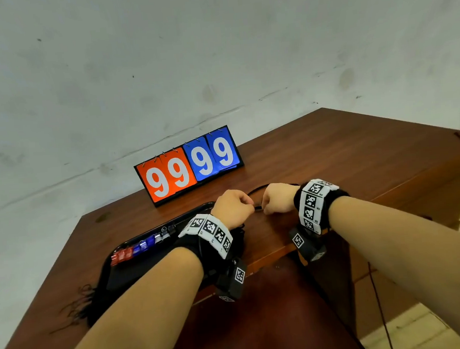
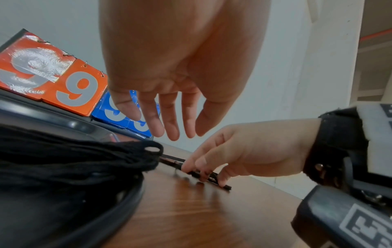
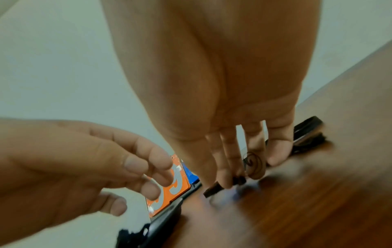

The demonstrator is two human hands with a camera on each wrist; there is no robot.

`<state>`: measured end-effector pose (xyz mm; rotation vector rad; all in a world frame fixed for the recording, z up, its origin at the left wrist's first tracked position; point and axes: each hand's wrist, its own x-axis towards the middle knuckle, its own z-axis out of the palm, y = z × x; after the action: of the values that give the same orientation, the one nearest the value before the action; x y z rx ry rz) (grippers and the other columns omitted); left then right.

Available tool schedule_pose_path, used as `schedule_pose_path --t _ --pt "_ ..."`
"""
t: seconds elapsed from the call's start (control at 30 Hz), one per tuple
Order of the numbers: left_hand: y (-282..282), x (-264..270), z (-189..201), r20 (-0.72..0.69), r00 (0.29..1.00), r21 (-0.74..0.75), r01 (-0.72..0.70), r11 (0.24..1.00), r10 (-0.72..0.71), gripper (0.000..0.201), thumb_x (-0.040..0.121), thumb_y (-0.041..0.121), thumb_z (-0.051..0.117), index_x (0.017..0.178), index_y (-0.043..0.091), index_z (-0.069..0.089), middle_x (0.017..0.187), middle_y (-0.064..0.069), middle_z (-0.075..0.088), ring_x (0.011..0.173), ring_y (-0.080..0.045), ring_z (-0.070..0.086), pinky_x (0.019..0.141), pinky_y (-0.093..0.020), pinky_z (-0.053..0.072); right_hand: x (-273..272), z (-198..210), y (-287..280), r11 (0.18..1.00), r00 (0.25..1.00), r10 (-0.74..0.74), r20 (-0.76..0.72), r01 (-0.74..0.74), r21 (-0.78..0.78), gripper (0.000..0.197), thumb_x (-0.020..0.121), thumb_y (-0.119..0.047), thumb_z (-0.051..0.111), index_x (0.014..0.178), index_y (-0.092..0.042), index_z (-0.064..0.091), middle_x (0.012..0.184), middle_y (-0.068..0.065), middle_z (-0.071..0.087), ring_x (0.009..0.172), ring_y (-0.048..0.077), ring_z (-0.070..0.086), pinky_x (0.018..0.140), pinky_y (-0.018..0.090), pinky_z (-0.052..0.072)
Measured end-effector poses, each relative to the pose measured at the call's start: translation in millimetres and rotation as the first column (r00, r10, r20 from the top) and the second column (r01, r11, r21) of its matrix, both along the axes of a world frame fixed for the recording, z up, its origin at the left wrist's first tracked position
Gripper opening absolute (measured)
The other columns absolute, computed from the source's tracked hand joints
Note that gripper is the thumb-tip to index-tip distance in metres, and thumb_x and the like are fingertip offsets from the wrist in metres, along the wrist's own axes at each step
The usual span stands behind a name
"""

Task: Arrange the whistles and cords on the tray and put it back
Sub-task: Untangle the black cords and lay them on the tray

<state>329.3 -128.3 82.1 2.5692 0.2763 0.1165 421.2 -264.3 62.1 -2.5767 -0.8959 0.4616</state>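
A black tray (image 1: 137, 272) lies on the left of the wooden table, with a row of red (image 1: 121, 256), blue (image 1: 145, 245) and black whistles (image 1: 167, 231) along its far side. A bundle of black cords (image 2: 74, 159) rests on the tray against its right rim (image 2: 127, 198). Just right of the tray, one loose black cord (image 1: 257, 190) lies looped on the table. My right hand (image 2: 203, 174) pinches this cord (image 3: 214, 189) against the wood. My left hand (image 2: 169, 120) hovers beside it, fingers relaxed and holding nothing.
A flip scoreboard (image 1: 188, 165) showing 99 in orange and 99 in blue stands behind the tray near the wall. Frayed cord ends (image 1: 79, 304) spill over the tray's left end. The table (image 1: 346, 159) stretches off to the right. A thin cable (image 1: 379, 308) hangs at the right.
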Motion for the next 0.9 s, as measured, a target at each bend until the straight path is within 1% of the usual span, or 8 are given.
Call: schedule_pose_path --t 0.13,0.23,0.3,0.4,0.43,0.57,0.77,0.9 --pt "-5.3 6.2 -3.2 0.017 1.0 -0.044 0.0 0.999 0.0 0.03 0.081 0.017 0.067 0.111 0.021 0.064 0.095 0.007 0.064 0.085 -0.012 0.064 0.072 -0.024 0.052 6.2 0.2 -5.5 0.876 0.943 -0.143 -0.301 0.262 0.404 0.018 0.087 -0.009 0.064 0.099 -0.001 0.075 0.082 0.013 0.069 0.064 0.021 0.056 0.057 0.03 0.047" --pt "-11.3 11.5 -5.3 0.084 0.996 -0.137 -0.005 0.991 0.017 0.039 0.076 0.023 0.077 0.111 0.02 0.058 0.087 0.008 0.064 0.08 -0.009 0.061 0.066 -0.024 0.047 5.7 7.6 -9.5 0.713 0.812 -0.07 -0.579 0.446 0.54 0.019 0.085 -0.003 0.067 0.098 0.01 0.07 0.074 0.015 0.063 0.068 0.023 0.056 0.059 0.029 0.044" --pt "-15.5 14.8 -6.1 0.118 0.993 -0.181 0.008 0.984 0.013 0.043 0.072 0.029 0.083 0.106 0.02 0.057 0.084 0.005 0.066 0.078 -0.01 0.061 0.068 -0.026 0.047 2.0 13.5 -11.7 0.665 0.758 0.011 -0.652 0.482 0.571 0.019 0.086 0.004 0.063 0.101 0.015 0.067 0.083 0.021 0.065 0.072 0.025 0.06 0.064 0.031 0.051" --pt "-20.3 18.2 -5.2 0.136 0.991 -0.198 0.012 0.98 0.015 0.046 0.072 0.031 0.084 0.106 0.019 0.055 0.081 0.003 0.065 0.078 -0.012 0.061 0.071 -0.028 0.047 0.0 17.5 -14.6 0.613 0.72 0.068 -0.691 0.517 0.598 0.021 0.087 0.013 0.051 0.101 0.015 0.067 0.101 0.027 0.065 0.091 0.032 0.063 0.091 0.043 0.052" --pt "-21.8 19.1 -4.8 0.141 0.99 -0.198 0.013 0.98 0.015 0.046 0.072 0.03 0.084 0.105 0.019 0.054 0.079 0.004 0.064 0.077 -0.012 0.06 0.071 -0.027 0.046 -0.4 18.3 -16.0 0.612 0.712 0.067 -0.699 0.523 0.593 0.023 0.087 0.013 0.049 0.1 0.012 0.068 0.102 0.026 0.066 0.093 0.032 0.063 0.091 0.042 0.052" --pt "-23.9 21.2 -5.3 0.207 0.977 -0.165 -0.016 0.986 0.051 0.037 0.077 0.027 0.08 0.102 0.021 0.055 0.08 0.004 0.064 0.075 -0.012 0.061 0.064 -0.025 0.045 -6.8 24.7 -23.1 0.643 0.695 0.038 -0.718 0.533 0.55 0.025 0.09 0.003 0.049 0.104 0.002 0.071 0.098 0.012 0.068 0.078 0.018 0.06 0.069 0.029 0.048" --pt "-22.6 25.6 -1.0 0.283 0.957 -0.124 -0.028 0.992 0.063 0.013 0.085 0.029 0.068 0.09 0.028 0.056 0.081 0.0 0.068 0.078 -0.017 0.068 0.074 -0.034 0.056 -10.5 30.0 -29.6 0.614 0.64 0.099 -0.762 0.563 0.553 0.022 0.092 -0.004 0.053 0.108 -0.002 0.068 0.095 0.008 0.063 0.073 0.017 0.063 0.068 0.027 0.045" --pt "-19.8 28.2 5.5 0.295 0.951 -0.147 -0.05 0.988 0.092 0.008 0.083 0.02 0.066 0.082 0.026 0.061 0.078 -0.003 0.07 0.072 -0.016 0.069 0.073 -0.032 0.056 -8.9 31.8 -36.9 0.628 0.688 0.106 -0.718 0.513 0.585 0.022 0.094 -0.001 0.052 0.112 -0.007 0.063 0.095 0.01 0.069 0.078 0.02 0.068 0.067 0.029 0.049"
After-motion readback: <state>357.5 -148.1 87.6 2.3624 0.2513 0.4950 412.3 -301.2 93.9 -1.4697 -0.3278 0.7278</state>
